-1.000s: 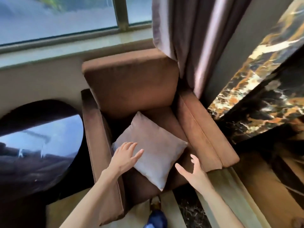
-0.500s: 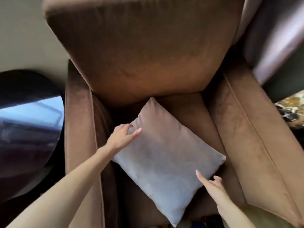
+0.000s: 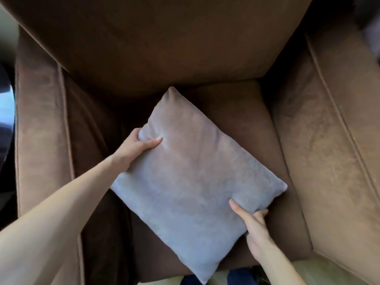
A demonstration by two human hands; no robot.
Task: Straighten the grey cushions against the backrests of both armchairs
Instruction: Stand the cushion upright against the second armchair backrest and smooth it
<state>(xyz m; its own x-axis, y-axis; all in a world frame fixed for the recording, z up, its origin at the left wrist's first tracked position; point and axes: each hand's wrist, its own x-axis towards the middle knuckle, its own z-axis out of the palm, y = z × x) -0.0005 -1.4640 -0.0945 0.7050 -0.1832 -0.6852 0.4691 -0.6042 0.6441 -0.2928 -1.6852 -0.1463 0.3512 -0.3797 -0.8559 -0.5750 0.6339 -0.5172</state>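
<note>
A grey square cushion [image 3: 191,182] lies flat and turned like a diamond on the seat of a brown armchair [image 3: 242,112]. Its top corner points at the foot of the backrest [image 3: 156,38]. My left hand [image 3: 135,147] grips the cushion's left edge, thumb on top and fingers under it. My right hand [image 3: 254,225] holds the lower right edge near the right corner, thumb on top. The cushion's bottom corner hangs past the seat's front edge.
The left armrest [image 3: 41,130] and the wide right armrest [image 3: 333,140] close in the seat on both sides. A dark round table edge [image 3: 5,112] shows at the far left. Pale floor [image 3: 308,272] lies in front of the chair.
The view has closed in on the chair. Both hands, open and reaching a second ago, have come onto the cushion and now grip its left and lower right edges.
</note>
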